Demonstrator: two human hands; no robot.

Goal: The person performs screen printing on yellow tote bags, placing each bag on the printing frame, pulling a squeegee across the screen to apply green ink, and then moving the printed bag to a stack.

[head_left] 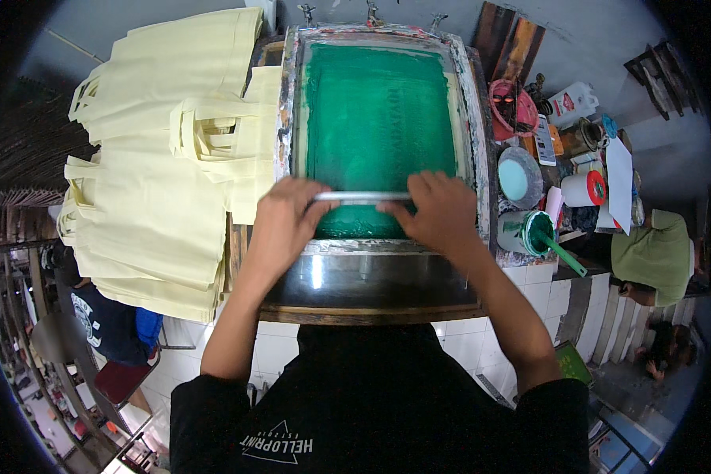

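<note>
Squeegee (361,197) lies between left hand (289,212) and right hand (444,208) (both gripping its ends).

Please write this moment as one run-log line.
left hand: grips squeegee, left end | right hand: grips right end | screen frame: green ink inside | pale-yellow bags: left of frame

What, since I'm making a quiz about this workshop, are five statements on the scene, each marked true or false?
1. The left hand and right hand both hold the silvery bar. True.
2. The ink inside the frame is red. False: it is green.
3. The pale yellow bags lie right of the frame. False: they lie to its left.
4. A green stick leans in a white tub. True.
5. The person's sleeves are white. False: they are black.
</note>
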